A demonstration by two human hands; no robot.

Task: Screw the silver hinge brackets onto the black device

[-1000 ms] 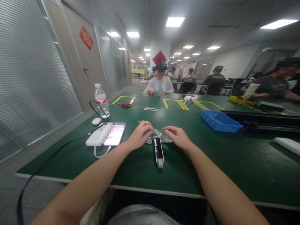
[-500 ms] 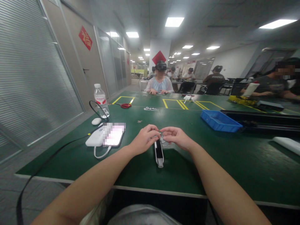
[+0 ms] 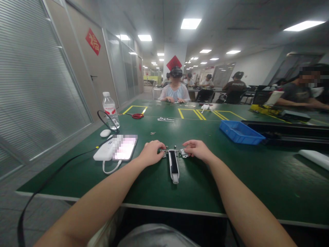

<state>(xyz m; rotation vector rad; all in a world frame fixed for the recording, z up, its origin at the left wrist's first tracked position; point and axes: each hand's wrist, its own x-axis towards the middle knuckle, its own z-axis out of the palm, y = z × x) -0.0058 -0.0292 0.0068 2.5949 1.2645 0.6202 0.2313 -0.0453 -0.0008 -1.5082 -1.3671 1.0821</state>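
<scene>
A narrow white piece with a black strip (image 3: 174, 163) lies lengthwise on the green table in front of me, its translucent end towards me. Silvery metal brackets stick out on both sides of its far end. My left hand (image 3: 152, 152) has its fingers closed at the edge of the left metal bracket (image 3: 164, 154). On the other side, my right hand (image 3: 197, 150) pinches the right metal bracket (image 3: 184, 153) between thumb and fingers. Two tiny round metal parts (image 3: 175, 147) sit just beyond the far end; their kind is too small to make out.
On the left are a phone (image 3: 125, 147), a white power bank (image 3: 103, 152) with a cable, and a water bottle (image 3: 110, 111). Red-handled scissors (image 3: 137, 116) and metal strips (image 3: 166, 119) lie farther back. A blue tray (image 3: 241, 132) stands right. A person (image 3: 175, 91) sits opposite.
My hands have moved apart from above the far end of the white piece, out to either side. The metal brackets and tiny round parts now show between them.
</scene>
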